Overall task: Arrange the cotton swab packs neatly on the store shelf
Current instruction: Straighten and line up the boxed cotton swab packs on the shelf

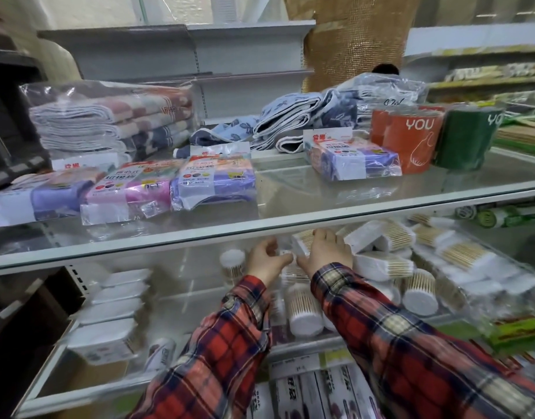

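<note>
Both arms in red plaid sleeves reach under the upper glass shelf onto the lower glass shelf.

Left hand: fingers curled round a small clear-wrapped pack of cotton swabs, pinched at its left end. Right hand: palm down, fingers extended over the same pack and onto a flat white rectangular pack of wooden-stick swabs behind it; whether it grips is hard to tell, since the fingertips are hidden by the upper shelf's edge.

Right of the right hand: loose heap of white rectangular swab packs, tilted and overlapping. Just below that heap, round tubs of wooden-stick swabs lying on their sides; one more round tub stands upright just left of the left hand. Further left of the left hand, a row of flat white pad packs.

Above the hands, on the upper shelf: purple and pink bagged packs, folded towels in clear plastic, orange and green cylinders marked YOU.
</note>
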A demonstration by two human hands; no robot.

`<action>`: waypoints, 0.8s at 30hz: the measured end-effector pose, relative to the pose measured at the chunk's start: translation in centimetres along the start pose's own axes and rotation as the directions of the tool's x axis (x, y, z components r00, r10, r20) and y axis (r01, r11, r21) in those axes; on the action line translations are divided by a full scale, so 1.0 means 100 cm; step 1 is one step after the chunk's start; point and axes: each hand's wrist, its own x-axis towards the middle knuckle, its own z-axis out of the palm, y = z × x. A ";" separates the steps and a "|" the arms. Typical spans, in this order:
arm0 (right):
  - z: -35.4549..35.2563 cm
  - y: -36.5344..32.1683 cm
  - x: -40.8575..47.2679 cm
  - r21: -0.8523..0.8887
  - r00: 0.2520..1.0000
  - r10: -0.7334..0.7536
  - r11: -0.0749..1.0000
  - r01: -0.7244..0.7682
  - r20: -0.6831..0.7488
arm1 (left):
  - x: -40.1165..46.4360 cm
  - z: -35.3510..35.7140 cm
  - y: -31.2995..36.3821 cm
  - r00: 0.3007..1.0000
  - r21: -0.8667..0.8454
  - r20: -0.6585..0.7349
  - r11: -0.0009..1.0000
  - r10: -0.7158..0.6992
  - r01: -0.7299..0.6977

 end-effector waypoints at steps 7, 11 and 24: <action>0.001 -0.003 0.003 -0.043 1.000 0.002 0.999 -0.001 0.016 | -0.003 -0.003 -0.005 1.000 -0.007 0.010 1.000 -0.009 0.009; 0.001 -0.006 0.003 -0.041 0.999 0.009 0.999 -0.007 0.039 | -0.005 -0.008 -0.006 1.000 -0.025 -0.002 1.000 -0.002 0.002; -0.014 -0.001 -0.021 0.188 0.959 -0.225 0.948 0.256 -0.170 | -0.009 -0.042 -0.001 0.995 -0.158 -0.099 0.987 0.005 -0.021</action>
